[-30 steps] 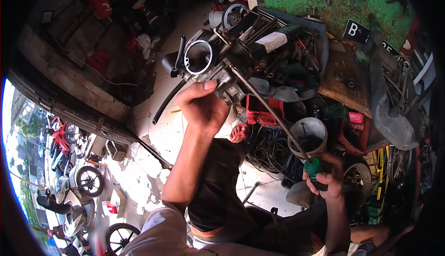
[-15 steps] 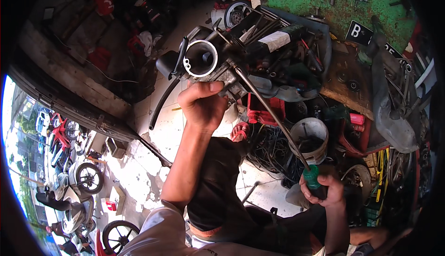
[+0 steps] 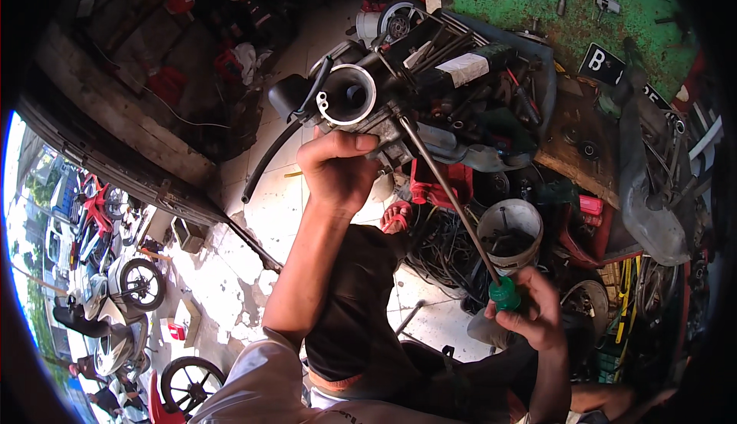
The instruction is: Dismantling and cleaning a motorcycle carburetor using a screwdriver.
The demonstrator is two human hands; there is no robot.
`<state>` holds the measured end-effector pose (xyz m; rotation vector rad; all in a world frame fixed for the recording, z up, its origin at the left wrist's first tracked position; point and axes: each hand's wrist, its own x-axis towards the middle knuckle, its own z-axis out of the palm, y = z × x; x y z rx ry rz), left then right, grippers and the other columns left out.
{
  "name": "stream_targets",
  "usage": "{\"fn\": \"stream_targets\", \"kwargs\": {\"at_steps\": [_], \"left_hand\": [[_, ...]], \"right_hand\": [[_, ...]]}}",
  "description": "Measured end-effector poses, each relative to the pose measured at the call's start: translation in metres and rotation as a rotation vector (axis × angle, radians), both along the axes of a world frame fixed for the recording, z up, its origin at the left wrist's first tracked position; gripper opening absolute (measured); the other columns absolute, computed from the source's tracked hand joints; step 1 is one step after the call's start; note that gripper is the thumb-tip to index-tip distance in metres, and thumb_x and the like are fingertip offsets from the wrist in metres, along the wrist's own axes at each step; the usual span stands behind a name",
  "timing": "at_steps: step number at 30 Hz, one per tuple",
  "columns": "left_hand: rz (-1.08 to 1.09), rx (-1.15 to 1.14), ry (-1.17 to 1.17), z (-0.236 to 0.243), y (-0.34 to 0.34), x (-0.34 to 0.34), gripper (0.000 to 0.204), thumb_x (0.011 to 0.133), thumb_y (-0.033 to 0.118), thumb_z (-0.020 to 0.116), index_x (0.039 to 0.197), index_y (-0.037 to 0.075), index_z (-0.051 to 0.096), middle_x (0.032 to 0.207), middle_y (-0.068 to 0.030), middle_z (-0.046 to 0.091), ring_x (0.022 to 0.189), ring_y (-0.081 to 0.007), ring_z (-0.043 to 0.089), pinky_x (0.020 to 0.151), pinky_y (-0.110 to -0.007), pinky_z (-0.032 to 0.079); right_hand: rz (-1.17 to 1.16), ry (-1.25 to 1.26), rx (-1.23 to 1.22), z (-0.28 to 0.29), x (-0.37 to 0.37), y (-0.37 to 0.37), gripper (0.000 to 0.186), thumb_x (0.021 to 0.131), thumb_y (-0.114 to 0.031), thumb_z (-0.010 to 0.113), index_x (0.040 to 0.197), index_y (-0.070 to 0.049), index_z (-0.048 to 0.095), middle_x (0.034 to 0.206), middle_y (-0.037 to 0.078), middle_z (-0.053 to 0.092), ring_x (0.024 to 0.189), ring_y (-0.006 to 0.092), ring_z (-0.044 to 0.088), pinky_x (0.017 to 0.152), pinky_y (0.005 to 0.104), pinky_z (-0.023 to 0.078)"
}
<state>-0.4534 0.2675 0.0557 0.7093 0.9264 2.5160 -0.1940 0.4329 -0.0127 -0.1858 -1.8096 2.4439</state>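
Note:
My left hand (image 3: 342, 167) grips a metal carburetor (image 3: 384, 124) from below, thumb across its body. The carburetor's round intake mouth faces me, and a black rubber hose (image 3: 268, 167) hangs from its left side. A long screwdriver (image 3: 451, 197) slants from the carburetor's lower right side down to my right hand (image 3: 537, 316). Its tip meets the carburetor body near a screw spot, but the exact contact is too small to make out. My right hand holds the green handle (image 3: 504, 295) between thumb and fingers; the rear of the handle is partly hidden by them.
A tray (image 3: 546, 97) heaped with tools lies beyond the carburetor, beside a green bench (image 3: 530, 13). Below it stand a red bin (image 3: 441, 186) and a whitish bucket (image 3: 530, 228), with tangled cables (image 3: 441, 251) alongside. Parked motorcycles (image 3: 115, 328) are at the left.
The carburetor has shifted slightly right in the view. My right hand's fingers have moved around the screwdriver handle and loosened somewhat, and the handle now sits a little farther left and lower.

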Motion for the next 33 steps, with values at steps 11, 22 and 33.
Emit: {"fn": "stream_targets", "kwargs": {"at_steps": [11, 22, 33], "left_hand": [[0.004, -0.07, -0.033, -0.007, -0.005, -0.004, 0.076, 0.049, 0.009, 0.049, 0.123, -0.004, 0.044, 0.117, -0.0223, 0.054, 0.106, -0.0387, 0.053, 0.096, -0.049, 0.042], [-0.088, 0.089, -0.053, 0.0, 0.0, 0.004, 0.065, 0.054, 0.008, 0.047, 0.118, -0.006, 0.047, 0.113, -0.0211, 0.056, 0.1, -0.0362, 0.057, 0.087, -0.047, 0.05], [-0.051, -0.042, -0.036, -0.008, -0.001, -0.002, 0.074, 0.051, 0.01, 0.05, 0.123, -0.007, 0.043, 0.115, -0.0229, 0.054, 0.104, -0.0384, 0.055, 0.093, -0.047, 0.045]], "right_hand": [[0.113, -0.125, -0.045, 0.007, -0.001, -0.001, 0.045, 0.084, -0.011, 0.06, 0.123, 0.005, 0.043, 0.094, 0.012, 0.058, 0.074, 0.0108, 0.055, 0.06, 0.0228, 0.045], [0.161, -0.021, -0.195, 0.006, -0.001, -0.004, 0.057, 0.077, 0.001, 0.051, 0.131, 0.006, 0.035, 0.099, 0.012, 0.055, 0.084, 0.0161, 0.057, 0.069, 0.0268, 0.046], [0.119, 0.168, 0.291, 0.006, -0.008, -0.012, 0.032, 0.075, -0.005, 0.07, 0.101, 0.0, 0.051, 0.092, 0.01, 0.06, 0.083, 0.0124, 0.057, 0.07, 0.0222, 0.044]]}}
